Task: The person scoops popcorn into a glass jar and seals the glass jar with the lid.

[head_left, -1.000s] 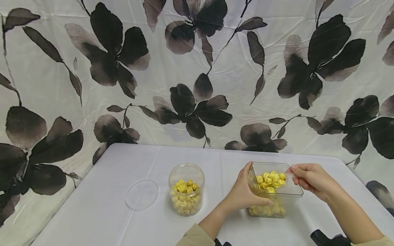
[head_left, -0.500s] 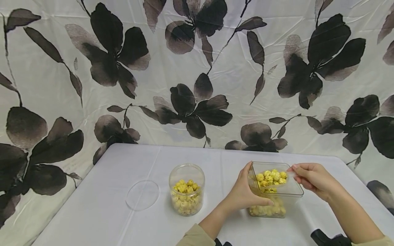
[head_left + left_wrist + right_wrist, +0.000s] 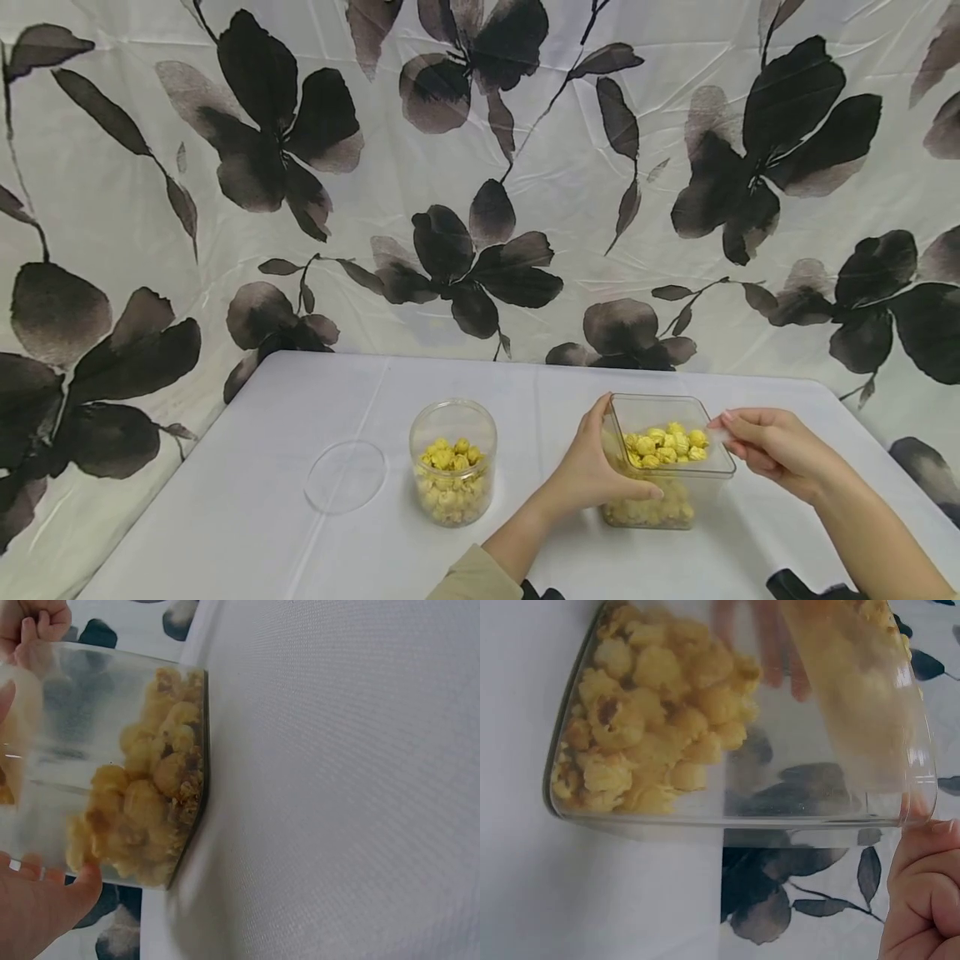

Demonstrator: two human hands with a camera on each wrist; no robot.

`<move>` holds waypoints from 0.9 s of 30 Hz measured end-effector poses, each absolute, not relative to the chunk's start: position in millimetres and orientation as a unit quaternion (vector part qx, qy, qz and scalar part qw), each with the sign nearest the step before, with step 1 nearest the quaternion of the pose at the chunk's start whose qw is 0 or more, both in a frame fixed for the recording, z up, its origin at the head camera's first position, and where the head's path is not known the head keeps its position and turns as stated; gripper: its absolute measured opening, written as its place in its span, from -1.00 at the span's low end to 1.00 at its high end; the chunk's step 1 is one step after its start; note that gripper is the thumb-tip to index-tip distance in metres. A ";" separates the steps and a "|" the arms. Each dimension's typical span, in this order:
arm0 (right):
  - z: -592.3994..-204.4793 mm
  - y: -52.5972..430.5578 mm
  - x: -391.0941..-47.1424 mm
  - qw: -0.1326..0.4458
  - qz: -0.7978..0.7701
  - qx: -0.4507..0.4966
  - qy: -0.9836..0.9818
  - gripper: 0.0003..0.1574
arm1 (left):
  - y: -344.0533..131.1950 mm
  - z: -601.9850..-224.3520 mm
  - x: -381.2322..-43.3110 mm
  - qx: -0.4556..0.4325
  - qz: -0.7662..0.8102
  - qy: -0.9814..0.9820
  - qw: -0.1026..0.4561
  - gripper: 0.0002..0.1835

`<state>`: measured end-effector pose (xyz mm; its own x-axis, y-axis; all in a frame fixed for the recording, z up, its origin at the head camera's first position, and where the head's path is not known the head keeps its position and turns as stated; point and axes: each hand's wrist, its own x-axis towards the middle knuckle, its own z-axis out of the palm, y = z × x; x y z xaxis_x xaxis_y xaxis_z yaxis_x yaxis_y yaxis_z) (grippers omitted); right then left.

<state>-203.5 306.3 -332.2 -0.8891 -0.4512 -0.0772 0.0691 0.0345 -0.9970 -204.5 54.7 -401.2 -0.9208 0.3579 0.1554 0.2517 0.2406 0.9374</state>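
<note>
My left hand [image 3: 592, 467] grips the near left side of a clear rectangular container [image 3: 708, 473] standing on the table, thumb across its front. Yellow popcorn [image 3: 652, 712] fills its lower part. At the right rim, my right hand [image 3: 780, 450] pinches the end of a translucent scoop [image 3: 847, 705]. The scoop reaches down inside the container, above the lower popcorn, and carries some popcorn pieces [image 3: 667, 443]. Much of its outline is blurred by the container wall. In the left wrist view the popcorn [image 3: 150, 787] is seen through the wall, with the left thumb against it.
Left of the container stands a clear round jar [image 3: 453, 492], about half full of yellow popcorn. Farther left a clear round lid [image 3: 346, 477] lies flat on the white tablecloth [image 3: 225, 517]. A floral cloth [image 3: 480, 167] hangs behind the table.
The popcorn near the rim first rises a little, then sits lower and more spread out. My right hand has shifted slightly right and down. My left hand keeps its grip on the container.
</note>
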 end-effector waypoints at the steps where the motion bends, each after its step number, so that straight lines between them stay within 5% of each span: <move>1: -332.7 307.0 -203.4 0.196 -0.684 -0.142 0.688 -0.58 | 54.5 -400.9 -204.6 0.195 0.585 0.786 0.046 0.28; 27: -337.9 312.9 -205.0 0.213 -0.726 -0.143 0.637 -0.56 | 55.5 -400.0 -203.5 0.190 0.587 0.786 0.047 0.27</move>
<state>-205.0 312.9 -337.9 -0.8680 -0.4925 -0.0640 0.1275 -0.0963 -0.9872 -203.5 55.5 -400.0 -0.9234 0.3537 0.1490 0.2435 0.2398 0.9398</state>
